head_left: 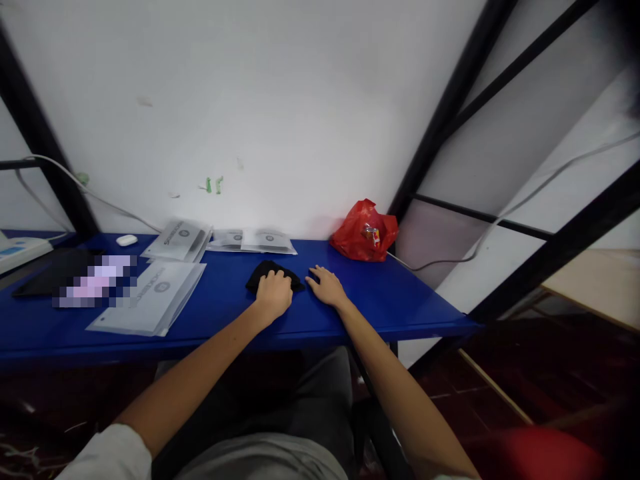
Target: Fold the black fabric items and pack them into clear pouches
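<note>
Taking the soft black item as my clock's centre, I have the blue table (400, 300) running across my head view, the largest thing on it being a pale packet (150, 297) at 9 o'clock. Stacked packets (175, 241) sit at 10 and flatter packets (265, 241) at 11; all carry a round dark emblem, and the larger ones bold capitals that I can't read with certainty from here. At 2 o'clock slumps a red plastic bag (353, 233), a shiny printed patch on it too small to read. The soft black item (257, 275) lies near the table's front edge, no writing legible to me. My left hand (274, 293) curls over it; whether it grips, I can't tell. At 3 o'clock my right hand (326, 287) lies open, fingers spread, holding nothing. Smallest, a white case (127, 240) rests farther out toward 10.
</note>
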A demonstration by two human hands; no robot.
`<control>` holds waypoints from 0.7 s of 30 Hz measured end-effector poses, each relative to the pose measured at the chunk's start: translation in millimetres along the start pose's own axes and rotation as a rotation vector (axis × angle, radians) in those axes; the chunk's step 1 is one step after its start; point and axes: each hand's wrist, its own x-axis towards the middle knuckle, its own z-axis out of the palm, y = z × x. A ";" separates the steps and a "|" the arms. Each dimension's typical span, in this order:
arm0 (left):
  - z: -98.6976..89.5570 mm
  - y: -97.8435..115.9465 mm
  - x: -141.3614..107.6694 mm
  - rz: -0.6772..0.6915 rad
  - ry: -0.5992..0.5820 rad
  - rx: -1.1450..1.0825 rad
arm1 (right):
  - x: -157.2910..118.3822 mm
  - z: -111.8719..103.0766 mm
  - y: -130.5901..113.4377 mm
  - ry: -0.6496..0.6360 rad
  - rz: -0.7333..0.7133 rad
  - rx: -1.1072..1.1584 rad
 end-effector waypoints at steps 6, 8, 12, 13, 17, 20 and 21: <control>-10.5 -15.9 -3.3 -0.051 0.073 -0.185 | 1.9 0.4 2.8 0.019 -0.010 0.016; -21.0 -34.8 -2.4 -0.115 0.161 -0.305 | 1.9 0.3 3.3 0.022 -0.014 0.021; -42.6 -85.3 -1.4 -0.346 0.325 -0.356 | 1.6 1.1 3.9 0.022 -0.014 0.022; -44.3 -96.3 -2.8 -0.423 0.365 -0.305 | 1.6 1.3 4.3 0.025 -0.012 0.020; -31.0 -119.5 -14.8 -0.469 0.297 -0.188 | 1.1 -1.1 4.5 0.084 -0.038 0.033; -12.9 -119.1 -23.9 -0.372 0.056 -0.169 | -6.6 -6.5 -5.9 0.235 -0.108 0.089; -8.2 -117.4 -25.8 -0.352 0.020 -0.138 | -11.8 -8.0 -13.0 0.291 -0.143 0.109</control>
